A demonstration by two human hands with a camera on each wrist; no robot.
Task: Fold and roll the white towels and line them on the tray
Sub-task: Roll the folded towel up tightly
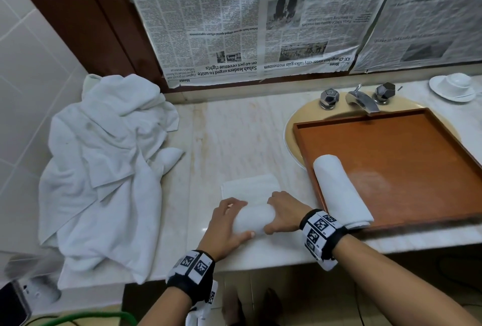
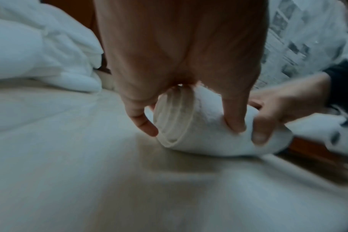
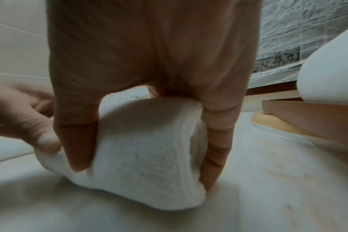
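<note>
A half-rolled white towel (image 1: 254, 217) lies on the marble counter near the front edge, its flat unrolled end (image 1: 250, 185) stretching away from me. My left hand (image 1: 224, 224) grips the roll's left end (image 2: 189, 125), fingers curled over it. My right hand (image 1: 283, 212) grips the right end (image 3: 141, 149) the same way. A finished rolled towel (image 1: 339, 190) lies in the near left corner of the brown wooden tray (image 1: 407, 143), which sits over the sink.
A heap of loose white towels (image 1: 104, 169) covers the counter's left part. Behind the tray stand a tap (image 1: 361, 98) and two knobs. A white cup on a saucer (image 1: 453, 85) is at the far right. Newspaper (image 1: 247, 18) covers the wall.
</note>
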